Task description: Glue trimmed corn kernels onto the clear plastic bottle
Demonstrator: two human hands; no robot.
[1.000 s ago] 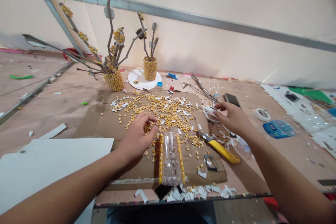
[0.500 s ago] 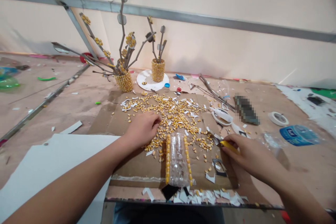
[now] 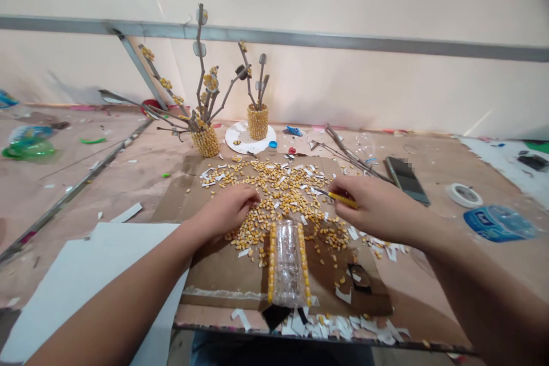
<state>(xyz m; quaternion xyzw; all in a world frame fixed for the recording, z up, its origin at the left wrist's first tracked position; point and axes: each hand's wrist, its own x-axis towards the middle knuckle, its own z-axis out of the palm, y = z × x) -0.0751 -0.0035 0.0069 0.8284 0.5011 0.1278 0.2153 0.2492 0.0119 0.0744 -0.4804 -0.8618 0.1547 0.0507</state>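
My right hand (image 3: pixel 358 203) grips a yellow utility knife (image 3: pixel 342 200), its thin grey tip pointing left over the corn kernels (image 3: pixel 295 197). The kernels lie scattered with white paper scraps on a cardboard sheet (image 3: pixel 227 269). At the left side of the pile rests my left hand (image 3: pixel 229 209), its fingers curled together; what they hold, if anything, is hidden. In front of both hands lies a clear plastic bottle piece (image 3: pixel 288 263), with a line of kernels along each long side. Neither hand touches it.
Behind the cardboard stand two kernel-covered pots (image 3: pixel 205 140) with twigs; one is on a white disc (image 3: pixel 231 143). To the right lie a phone (image 3: pixel 406 180), a tape roll (image 3: pixel 464 195) and a labelled plastic bottle (image 3: pixel 500 223). White paper (image 3: pixel 103 274) covers the left front.
My right hand has moved left and forward with the utility knife, from the cardboard's right edge to over the kernels. My left hand stays by the pile. The view has tilted slightly up.
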